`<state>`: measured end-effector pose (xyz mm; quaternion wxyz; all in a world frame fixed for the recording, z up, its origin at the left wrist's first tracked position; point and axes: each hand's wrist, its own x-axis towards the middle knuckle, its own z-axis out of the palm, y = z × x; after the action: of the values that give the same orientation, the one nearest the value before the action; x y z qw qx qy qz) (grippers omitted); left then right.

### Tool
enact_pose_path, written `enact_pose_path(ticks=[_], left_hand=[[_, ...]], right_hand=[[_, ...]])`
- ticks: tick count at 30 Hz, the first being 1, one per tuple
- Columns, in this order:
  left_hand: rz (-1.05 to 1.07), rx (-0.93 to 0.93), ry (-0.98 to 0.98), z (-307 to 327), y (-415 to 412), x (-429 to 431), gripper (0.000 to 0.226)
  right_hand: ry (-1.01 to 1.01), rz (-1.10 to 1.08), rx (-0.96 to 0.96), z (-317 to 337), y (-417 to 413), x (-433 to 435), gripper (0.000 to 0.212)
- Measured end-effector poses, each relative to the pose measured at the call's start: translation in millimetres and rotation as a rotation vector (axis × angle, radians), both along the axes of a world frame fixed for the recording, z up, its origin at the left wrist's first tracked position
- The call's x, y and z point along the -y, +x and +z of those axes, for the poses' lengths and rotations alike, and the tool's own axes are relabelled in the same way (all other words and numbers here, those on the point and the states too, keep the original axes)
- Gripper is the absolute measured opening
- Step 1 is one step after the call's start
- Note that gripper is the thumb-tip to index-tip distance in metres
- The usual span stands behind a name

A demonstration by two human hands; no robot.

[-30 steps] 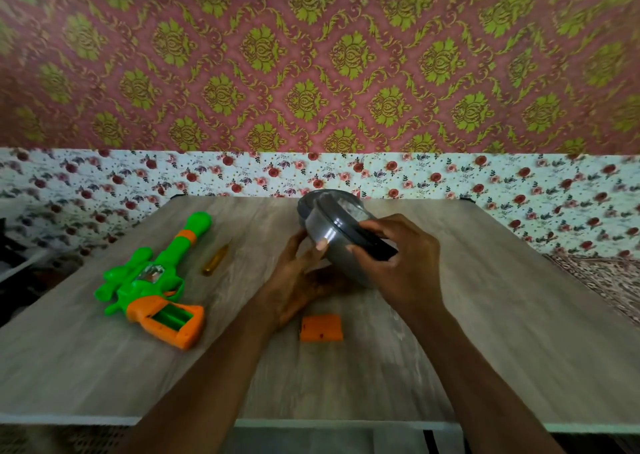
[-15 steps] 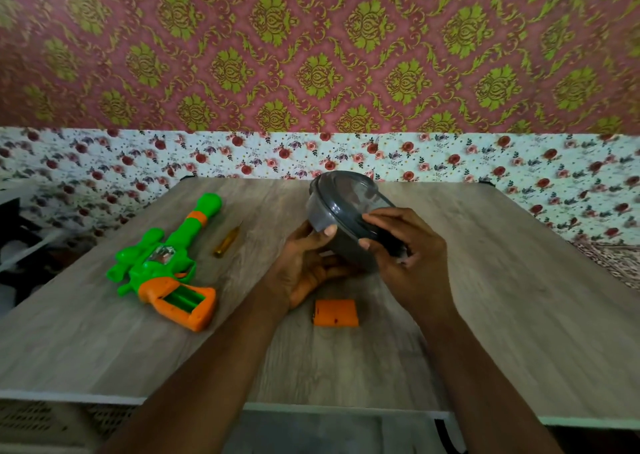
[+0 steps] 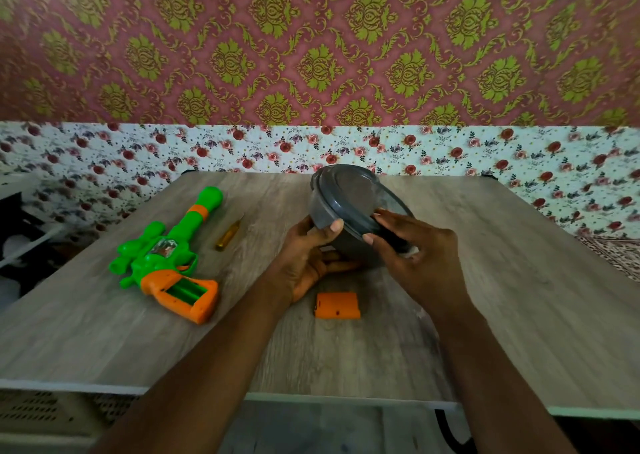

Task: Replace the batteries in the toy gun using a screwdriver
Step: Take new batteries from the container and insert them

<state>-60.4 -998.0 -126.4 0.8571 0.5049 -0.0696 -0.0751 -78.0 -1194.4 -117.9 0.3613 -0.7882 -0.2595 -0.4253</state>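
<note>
A green and orange toy gun [image 3: 166, 256] lies on the wooden table [image 3: 502, 315] at the left, its grip compartment open. Its orange battery cover [image 3: 337, 305] lies loose near the table's middle. A small yellow-handled screwdriver [image 3: 228, 234] rests just right of the gun's barrel. I hold a round grey lidded container [image 3: 349, 207] tilted above the table. My left hand [image 3: 308, 259] grips its lower left side, thumb on the rim. My right hand [image 3: 415, 256] grips the lid's near right edge. What is inside the container is hidden.
A floral-papered wall stands behind the table's far edge. The near edge of the table runs across the bottom of the view. A white perforated crate [image 3: 45, 412] sits below the table at the lower left.
The view has tipped and shifted slightly. Both hands keep hold of the grey container, which stays tilted in about the same place; my right fingers have shifted a little along the lid's edge.
</note>
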Motion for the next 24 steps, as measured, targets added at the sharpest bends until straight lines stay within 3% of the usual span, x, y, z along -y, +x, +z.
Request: enact_pose_path(ticks=[5,11,17,24], left_hand=[[-0.023,0.023,0.001,-1,1,-2,0.062],[-0.011,0.029,0.039,-2,2,-3,0.060],[-0.004,0.051,0.069,-2,3,-2,0.052],[0.038,0.073,0.130,-7,6,-2,0.042]], right_hand=[[-0.150,-0.037,0.086,8,2,8,0.039],[-0.282,-0.079,-0.022,21,1,4,0.046],[-0.509,-0.209,-0.056,36,3,-10,0.026],[-0.564,-0.228,-0.046,29,6,-12,0.028]])
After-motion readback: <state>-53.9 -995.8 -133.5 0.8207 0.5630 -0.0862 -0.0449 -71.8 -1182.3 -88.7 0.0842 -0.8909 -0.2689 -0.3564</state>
